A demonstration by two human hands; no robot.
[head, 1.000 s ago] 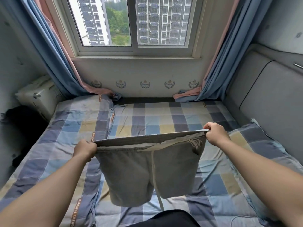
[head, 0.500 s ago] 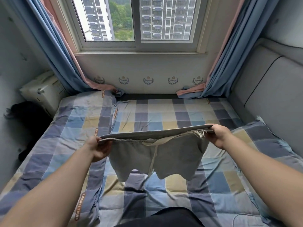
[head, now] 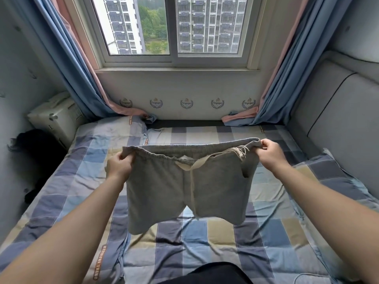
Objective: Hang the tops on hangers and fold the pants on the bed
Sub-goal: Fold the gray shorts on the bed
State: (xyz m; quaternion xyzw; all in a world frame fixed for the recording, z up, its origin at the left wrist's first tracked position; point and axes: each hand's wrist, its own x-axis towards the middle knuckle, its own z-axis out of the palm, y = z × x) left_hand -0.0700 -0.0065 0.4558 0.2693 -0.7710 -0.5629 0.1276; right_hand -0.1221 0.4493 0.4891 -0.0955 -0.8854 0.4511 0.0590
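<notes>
since a moment ago i'm lifting the grey shorts (head: 184,185) higher over the bed (head: 266,232), left hand (head: 119,168) and right hand (head: 270,153) each pinching a waistband corner.

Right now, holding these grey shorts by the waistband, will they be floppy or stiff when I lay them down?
Probably floppy: the grey shorts hang limp between the left hand and right hand, legs drooping. Likely light, since grips at the waistband corners alone carry them. The drawstring dangles loose, so it may stray once laid on the bed.
</notes>
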